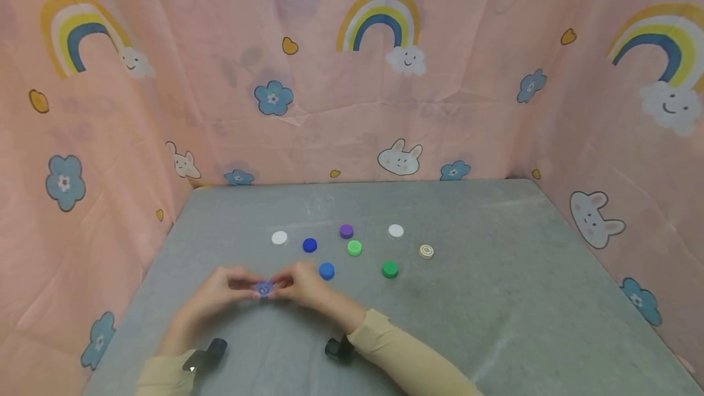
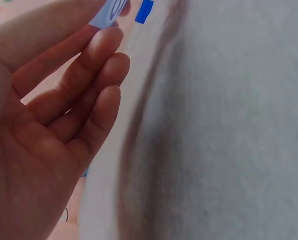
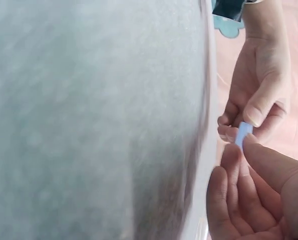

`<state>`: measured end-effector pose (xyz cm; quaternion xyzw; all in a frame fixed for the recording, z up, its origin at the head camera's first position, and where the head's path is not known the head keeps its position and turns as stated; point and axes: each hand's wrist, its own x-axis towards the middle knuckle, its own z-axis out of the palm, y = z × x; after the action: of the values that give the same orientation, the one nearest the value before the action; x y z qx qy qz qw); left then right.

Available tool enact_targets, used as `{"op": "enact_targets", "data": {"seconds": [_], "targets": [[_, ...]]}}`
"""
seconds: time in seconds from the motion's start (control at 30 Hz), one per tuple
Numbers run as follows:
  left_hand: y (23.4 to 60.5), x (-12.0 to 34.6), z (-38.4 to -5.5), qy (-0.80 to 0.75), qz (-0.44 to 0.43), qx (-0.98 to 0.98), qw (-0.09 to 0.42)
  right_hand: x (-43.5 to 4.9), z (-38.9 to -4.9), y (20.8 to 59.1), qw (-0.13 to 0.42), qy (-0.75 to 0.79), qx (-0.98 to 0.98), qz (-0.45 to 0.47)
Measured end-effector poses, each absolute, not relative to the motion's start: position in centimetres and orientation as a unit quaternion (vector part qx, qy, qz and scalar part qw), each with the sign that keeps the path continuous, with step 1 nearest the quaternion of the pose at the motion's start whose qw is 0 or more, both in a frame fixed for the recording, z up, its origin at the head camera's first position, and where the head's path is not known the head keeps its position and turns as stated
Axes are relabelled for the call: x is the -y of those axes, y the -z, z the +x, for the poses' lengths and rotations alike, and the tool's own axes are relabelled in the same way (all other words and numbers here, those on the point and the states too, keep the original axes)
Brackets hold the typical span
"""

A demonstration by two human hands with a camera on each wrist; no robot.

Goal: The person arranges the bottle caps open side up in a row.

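Observation:
A pale blue-violet bottle cap (image 1: pixel 264 289) is pinched from both sides, its ringed top facing up in the head view. My left hand (image 1: pixel 224 287) holds its left edge between thumb and fingers, and my right hand (image 1: pixel 304 285) pinches the right edge. In the left wrist view, the cap (image 2: pixel 107 14) is cut off by the top border. Its narrow side shows in the right wrist view, where both thumbs touch the cap (image 3: pixel 243 134). Just right of my right hand's fingers lies a blue cap (image 1: pixel 327 271) on the grey table.
Beyond the hands are a white cap (image 1: pixel 279 238), a dark blue cap (image 1: pixel 310 245), a purple cap (image 1: pixel 346 231) and a light green cap (image 1: pixel 354 248). Farther right lie another white cap (image 1: pixel 396 231), a green cap (image 1: pixel 390 269) and a cream cap (image 1: pixel 426 252). Pink curtains (image 1: pixel 330 133) surround the table.

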<state>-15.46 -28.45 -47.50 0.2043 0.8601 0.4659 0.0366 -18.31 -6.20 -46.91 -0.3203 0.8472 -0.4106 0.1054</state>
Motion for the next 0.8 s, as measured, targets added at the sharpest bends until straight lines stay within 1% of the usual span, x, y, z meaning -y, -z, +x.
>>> {"op": "enact_targets", "data": {"seconds": [0.17, 0.4, 0.57, 0.8], "targets": [[47.7, 28.9, -15.2, -0.472, 0.215, -0.853, 0.053, 6.5, -18.2, 47.0, 0.14, 0.4, -0.848, -0.317], [47.8, 29.6, -15.0, -0.461, 0.208, -0.859, 0.085, 7.1, -18.0, 47.2, 0.177, 0.405, -0.839, -0.317], [47.9, 30.0, -14.9, -0.465, 0.208, -0.855, 0.104, 7.4, -17.8, 47.3, 0.191, 0.405, -0.836, -0.317], [47.9, 30.2, -14.7, -0.465, 0.222, -0.849, 0.117, 7.7, -17.8, 47.4, 0.209, 0.398, -0.834, -0.319]]}}
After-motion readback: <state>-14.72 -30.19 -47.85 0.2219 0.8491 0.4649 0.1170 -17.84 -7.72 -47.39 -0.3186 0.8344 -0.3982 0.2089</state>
